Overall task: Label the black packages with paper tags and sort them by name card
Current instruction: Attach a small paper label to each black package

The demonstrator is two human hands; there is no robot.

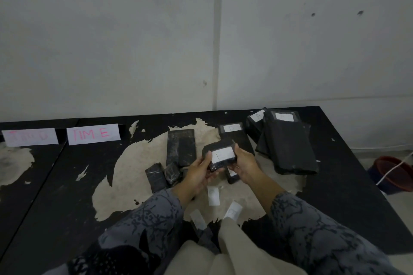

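Both hands on one package, lifted off the bench (55,185).
Left hand (199,174) and right hand (243,163) grip one black package (220,154), tag (222,154) up; two name cards (93,134) far left; three loose tags (213,196) below.

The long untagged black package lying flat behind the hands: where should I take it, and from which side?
Take the long untagged black package across its narrow width near the near end, coming from above. It lies flat on the black table with its long sides bare, while smaller black wrapped packages crowd its near end, so a grip just beyond them looks cleanest.
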